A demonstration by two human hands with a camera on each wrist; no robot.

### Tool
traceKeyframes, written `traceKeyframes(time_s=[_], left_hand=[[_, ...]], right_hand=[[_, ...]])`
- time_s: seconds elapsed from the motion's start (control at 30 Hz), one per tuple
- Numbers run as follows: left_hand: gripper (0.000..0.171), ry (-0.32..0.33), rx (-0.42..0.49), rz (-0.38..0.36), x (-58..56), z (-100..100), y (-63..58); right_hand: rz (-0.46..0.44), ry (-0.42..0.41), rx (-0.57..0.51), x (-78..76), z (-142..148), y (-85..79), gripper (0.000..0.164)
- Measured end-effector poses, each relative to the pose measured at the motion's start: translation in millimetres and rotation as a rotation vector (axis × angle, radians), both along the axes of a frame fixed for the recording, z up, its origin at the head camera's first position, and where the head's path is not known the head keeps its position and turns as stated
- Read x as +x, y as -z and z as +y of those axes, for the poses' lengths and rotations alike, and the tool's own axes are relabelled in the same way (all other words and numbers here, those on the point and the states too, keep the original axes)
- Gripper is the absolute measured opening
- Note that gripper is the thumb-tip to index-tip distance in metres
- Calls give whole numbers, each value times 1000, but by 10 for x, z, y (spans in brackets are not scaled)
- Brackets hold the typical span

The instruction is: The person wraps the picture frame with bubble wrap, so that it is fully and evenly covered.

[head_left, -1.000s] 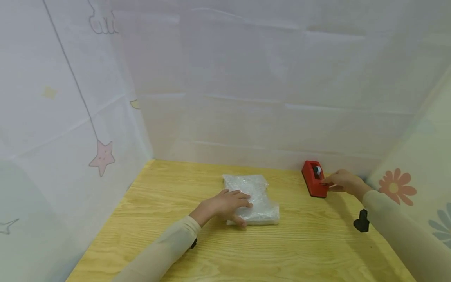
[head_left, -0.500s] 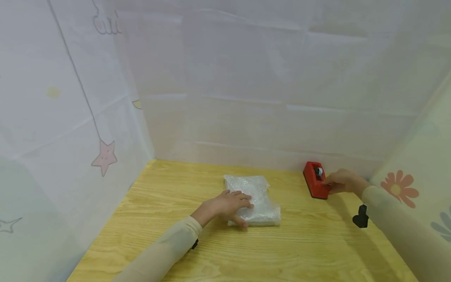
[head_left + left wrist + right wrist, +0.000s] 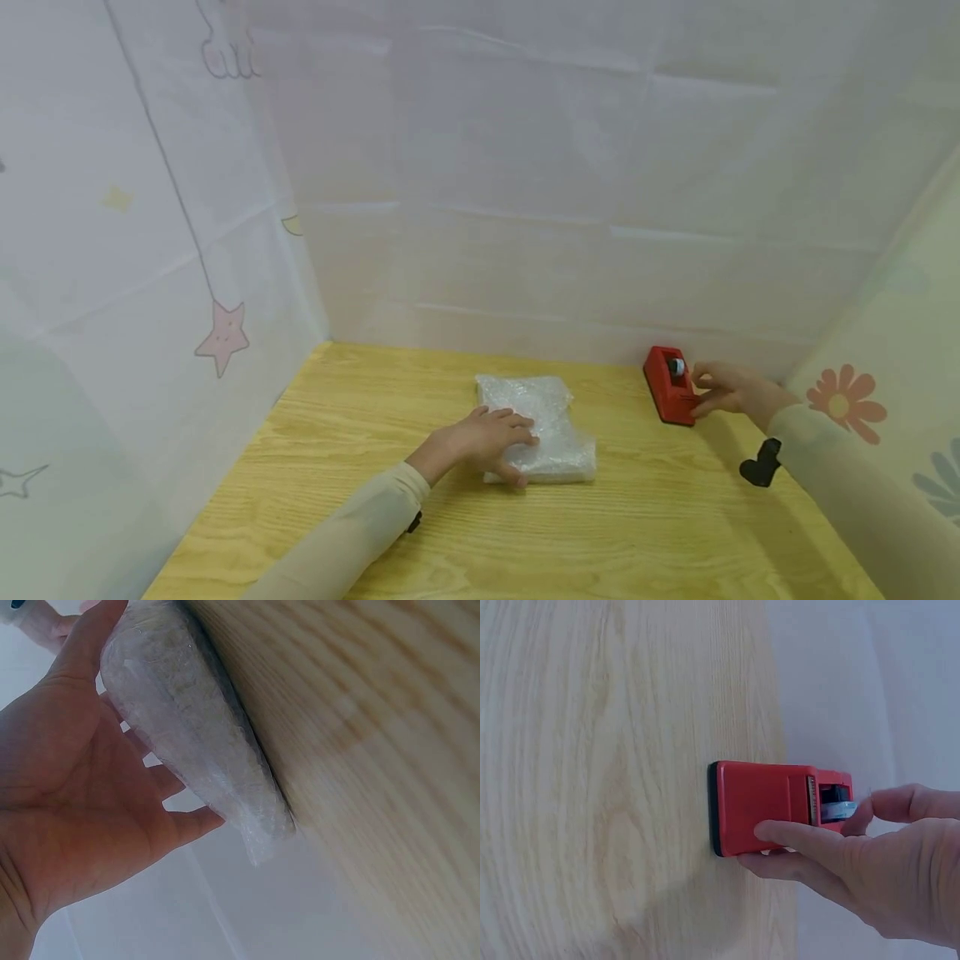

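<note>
On the wooden table lies a package wrapped in bubble wrap [image 3: 543, 417]. My left hand [image 3: 480, 437] rests on it with fingers spread; in the left wrist view, the fingers reach along the clear wrapped package [image 3: 180, 705] and the thumb lies near its edge. To the right stands a red tape dispenser [image 3: 669, 392], with my right hand [image 3: 727, 390] at its side. In the right wrist view, two fingertips touch the red body, while bent fingers [image 3: 892, 804] stand beside the tape roll [image 3: 838, 808]. I cannot tell whether they pinch the tape's end.
The wooden table [image 3: 360, 400] runs back to a white cloth wall [image 3: 487, 208], close behind the dispenser. Cloth sides printed with a pink star [image 3: 222, 333] and a red flower [image 3: 846, 400] stand to the left and right.
My right hand's fingers have shifted from the dispenser's front end up toward the tape roll and spread apart. The left hand and the package stay where they were.
</note>
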State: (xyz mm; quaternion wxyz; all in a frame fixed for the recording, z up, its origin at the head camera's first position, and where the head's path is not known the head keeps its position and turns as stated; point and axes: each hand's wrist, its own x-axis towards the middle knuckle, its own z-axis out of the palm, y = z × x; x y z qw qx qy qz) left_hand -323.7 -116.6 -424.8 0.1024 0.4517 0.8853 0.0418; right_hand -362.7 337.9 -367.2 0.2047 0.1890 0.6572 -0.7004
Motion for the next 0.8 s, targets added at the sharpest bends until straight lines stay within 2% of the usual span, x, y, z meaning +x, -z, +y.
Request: traceKeyframes(time_s=[0.1, 0.17, 0.23, 0.3, 0.4, 0.47, 0.5, 0.57, 0.7, 0.73, 0.8], left_hand=[[72, 2, 1, 5, -5, -6, -17], [72, 1, 0, 10, -14, -14, -31], [72, 1, -3, 12, -28, -28, -39], [72, 1, -3, 11, -40, -38, -47], [72, 3, -3, 2, -39, -47, -56], [72, 3, -3, -9, -37, -49, -56], [72, 3, -3, -16, -35, -49, -56], [73, 0, -6, -31, -40, -48, -45], [74, -7, -9, -43, -54, -43, -24], [74, -8, -10, -45, -59, -42, -22], [74, -10, -9, -52, -63, -37, -24]], right_hand=[[31, 56, -23, 40, -35, -3, 70], [55, 86, -33, 66, -62, 3, 53], [87, 102, -21, 87, -97, 20, 27], [112, 124, 12, 110, -134, 39, 13], [138, 160, 17, 147, -180, 76, 19], [147, 187, 11, 163, -192, 110, 41], [156, 185, 2, 169, -194, 130, 41], [168, 197, -8, 184, -205, 165, 53], [191, 242, -1, 203, -219, 233, 29], [201, 258, -12, 207, -223, 245, 28], [229, 278, -32, 215, -224, 271, 12]])
